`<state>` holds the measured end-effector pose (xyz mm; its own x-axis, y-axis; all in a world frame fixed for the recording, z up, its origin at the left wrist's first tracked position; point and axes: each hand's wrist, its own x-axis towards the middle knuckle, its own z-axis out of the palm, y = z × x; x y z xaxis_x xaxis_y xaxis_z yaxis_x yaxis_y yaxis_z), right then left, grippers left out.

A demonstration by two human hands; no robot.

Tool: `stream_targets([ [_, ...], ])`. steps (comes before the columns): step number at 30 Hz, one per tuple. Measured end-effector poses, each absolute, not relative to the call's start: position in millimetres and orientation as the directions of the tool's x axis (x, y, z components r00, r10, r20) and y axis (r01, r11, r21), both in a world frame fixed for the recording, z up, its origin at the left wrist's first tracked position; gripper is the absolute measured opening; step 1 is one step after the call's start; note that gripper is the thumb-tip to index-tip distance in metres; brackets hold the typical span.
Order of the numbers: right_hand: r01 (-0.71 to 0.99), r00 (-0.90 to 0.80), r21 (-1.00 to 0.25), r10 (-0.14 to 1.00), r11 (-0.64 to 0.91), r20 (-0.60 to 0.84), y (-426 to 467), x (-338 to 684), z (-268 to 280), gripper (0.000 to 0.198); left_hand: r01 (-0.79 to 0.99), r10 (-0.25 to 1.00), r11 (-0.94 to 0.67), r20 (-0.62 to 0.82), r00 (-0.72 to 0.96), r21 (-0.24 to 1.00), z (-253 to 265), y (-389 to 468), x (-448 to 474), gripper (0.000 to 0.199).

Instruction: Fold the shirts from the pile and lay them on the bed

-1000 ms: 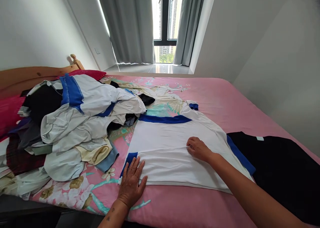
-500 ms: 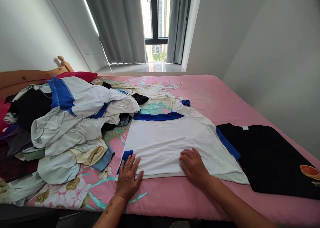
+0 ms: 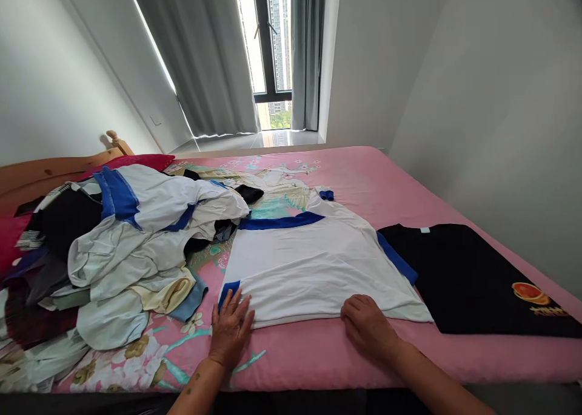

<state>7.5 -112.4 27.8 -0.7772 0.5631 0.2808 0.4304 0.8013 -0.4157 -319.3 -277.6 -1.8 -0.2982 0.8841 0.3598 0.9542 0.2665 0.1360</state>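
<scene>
A white shirt with blue trim (image 3: pixel 282 263) lies spread on the bed, its lower edge toward me. My left hand (image 3: pixel 230 330) rests on the shirt's near left corner, fingers spread over a blue patch. At the near edge, farther right, my right hand (image 3: pixel 370 327) has its fingers curled together on the white cloth; its thumb is hidden. A black T-shirt (image 3: pixel 464 275) with an orange print lies flat to the right, its left part touching the white shirt's blue sleeve edge.
A heap of clothes (image 3: pixel 131 251) covers the bed's left side. A pink floral sheet (image 3: pixel 354 172) covers the bed. Beyond stand a wooden headboard (image 3: pixel 59 163), a red pillow (image 3: pixel 152 160), grey curtains (image 3: pixel 200 57) and a window (image 3: pixel 273 45).
My right hand has moved right and toward the shirt's near edge, its fingers now more curled. My left hand stays at the corner. The camera view has tilted up and turned slightly right.
</scene>
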Motion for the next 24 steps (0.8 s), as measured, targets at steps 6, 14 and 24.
stream_targets([
  [6,0.39,-0.753,-0.315,0.497,0.865,0.431,-126.4,-16.2,26.5,0.041,0.976,0.92,0.046,0.373,-0.124,0.212,9.5,-215.8,-244.6,0.045],
  [14,0.555,-0.785,-0.14,0.572,0.82,0.237,-116.8,26.7,-16.2,0.062,0.947,0.916,0.284,0.249,-0.315,0.152,-6.5,-213.9,-230.9,0.063],
  [24,0.641,-0.733,-0.043,0.628,0.766,0.263,-91.7,84.4,-20.3,0.052,0.978,0.967,0.203,0.147,-0.207,0.042,1.9,-263.0,-312.6,0.065],
])
